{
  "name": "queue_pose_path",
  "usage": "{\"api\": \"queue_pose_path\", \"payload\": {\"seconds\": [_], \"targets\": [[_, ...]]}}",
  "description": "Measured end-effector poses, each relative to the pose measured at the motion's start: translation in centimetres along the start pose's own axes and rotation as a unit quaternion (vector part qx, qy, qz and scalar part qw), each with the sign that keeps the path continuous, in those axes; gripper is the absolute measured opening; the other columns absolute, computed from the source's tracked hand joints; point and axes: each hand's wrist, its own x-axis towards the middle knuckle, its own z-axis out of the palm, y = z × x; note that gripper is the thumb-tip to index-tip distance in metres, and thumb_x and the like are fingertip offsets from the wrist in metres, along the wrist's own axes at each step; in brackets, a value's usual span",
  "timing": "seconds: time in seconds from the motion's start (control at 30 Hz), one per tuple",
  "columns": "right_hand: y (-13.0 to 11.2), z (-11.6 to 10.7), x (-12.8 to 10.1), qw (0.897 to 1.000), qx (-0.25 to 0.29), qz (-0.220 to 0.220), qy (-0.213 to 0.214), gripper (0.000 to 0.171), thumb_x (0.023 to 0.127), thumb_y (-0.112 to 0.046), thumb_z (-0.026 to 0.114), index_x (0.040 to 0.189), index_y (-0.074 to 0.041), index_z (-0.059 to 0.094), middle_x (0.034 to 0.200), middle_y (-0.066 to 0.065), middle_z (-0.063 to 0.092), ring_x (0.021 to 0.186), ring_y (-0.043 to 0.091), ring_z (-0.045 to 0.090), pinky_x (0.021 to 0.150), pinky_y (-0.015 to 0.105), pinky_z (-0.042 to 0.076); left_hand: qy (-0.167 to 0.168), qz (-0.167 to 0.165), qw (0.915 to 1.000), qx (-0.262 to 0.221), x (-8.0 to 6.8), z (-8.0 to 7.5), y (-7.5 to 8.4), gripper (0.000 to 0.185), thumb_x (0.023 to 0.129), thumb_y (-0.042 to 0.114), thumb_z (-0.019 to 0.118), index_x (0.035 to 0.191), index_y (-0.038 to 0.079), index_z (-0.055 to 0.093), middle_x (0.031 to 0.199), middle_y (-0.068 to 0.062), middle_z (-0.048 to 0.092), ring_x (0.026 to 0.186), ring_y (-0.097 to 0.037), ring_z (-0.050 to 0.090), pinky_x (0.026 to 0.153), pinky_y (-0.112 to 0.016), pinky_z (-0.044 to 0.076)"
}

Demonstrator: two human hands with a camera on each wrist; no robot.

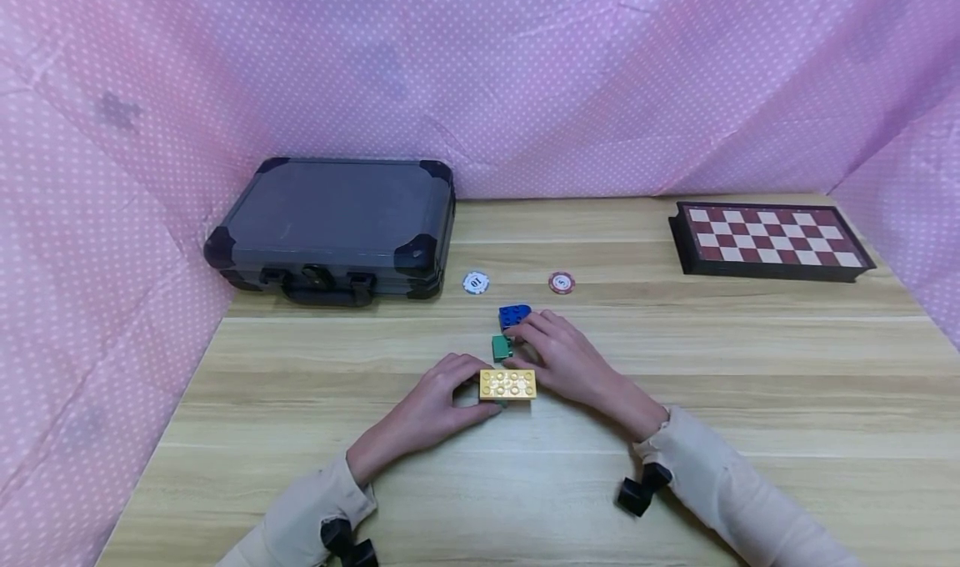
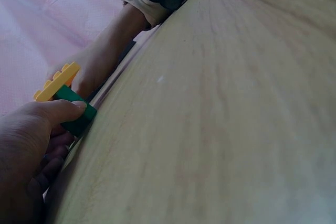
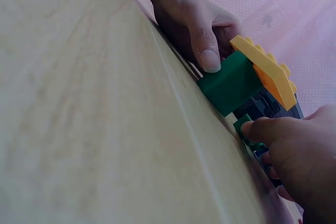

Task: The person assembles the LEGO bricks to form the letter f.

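Left hand (image 1: pixel 431 400) grips the yellow plate (image 1: pixel 507 383) stacked on a green brick (image 3: pixel 231 83); right hand (image 1: pixel 558 352) pinches a small green brick (image 1: pixel 502 346); next likely calls for aligning studs before pressing.

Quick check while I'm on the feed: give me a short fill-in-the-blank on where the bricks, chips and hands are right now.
1. The left hand holds a green brick topped by a ____ plate.
2. The right hand pinches a small green brick, just behind which lies a ____ brick.
3. Two poker chips lie between the dark case and the ____.

Missing words: yellow; blue; chessboard
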Motion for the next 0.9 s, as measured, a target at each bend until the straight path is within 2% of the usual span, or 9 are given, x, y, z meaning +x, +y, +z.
{"api": "queue_pose_path", "payload": {"seconds": [0.17,0.4,0.7,0.9], "targets": [[0.0,0.0,0.0,1.000,0.006,0.001,0.005,0.038,0.090,-0.025,0.084,0.119,-0.005,0.070,0.112,0.007,0.068,0.102,0.022,0.063,0.090,0.041,0.054,0.003,0.004,1.0000,-0.001,0.0,0.0,0.0,0.037,0.090,0.027,0.084,0.123,0.017,0.070,0.117,0.011,0.066,0.110,-0.009,0.056,0.093,-0.038,0.052],[-0.3,-0.4,-0.2,0.999,0.028,0.023,-0.003,0.039,0.088,-0.024,0.086,0.117,-0.005,0.069,0.110,0.006,0.067,0.102,0.022,0.061,0.092,0.041,0.053,0.000,0.002,1.0000,-0.006,0.0,0.0,0.0,0.036,0.092,0.028,0.082,0.123,0.017,0.070,0.118,0.010,0.066,0.110,-0.010,0.056,0.094,-0.039,0.051],[0.2,-0.9,-1.0,0.995,0.092,0.043,0.010,0.038,0.089,-0.021,0.085,0.119,-0.007,0.067,0.117,0.005,0.066,0.110,0.020,0.062,0.096,0.041,0.054,0.000,0.002,1.0000,-0.009,-0.1,0.1,0.0,0.036,0.090,0.025,0.084,0.122,0.017,0.070,0.118,0.010,0.066,0.112,-0.009,0.056,0.096,-0.038,0.052],[0.3,-1.4,-1.3,0.992,0.117,0.048,0.015,0.038,0.088,-0.014,0.084,0.120,-0.004,0.066,0.117,0.008,0.068,0.107,0.023,0.066,0.092,0.041,0.056,0.002,0.004,1.0000,-0.007,-0.1,0.1,-0.1,0.036,0.091,0.027,0.083,0.122,0.016,0.070,0.118,0.009,0.066,0.111,-0.010,0.056,0.094,-0.039,0.052]]}}
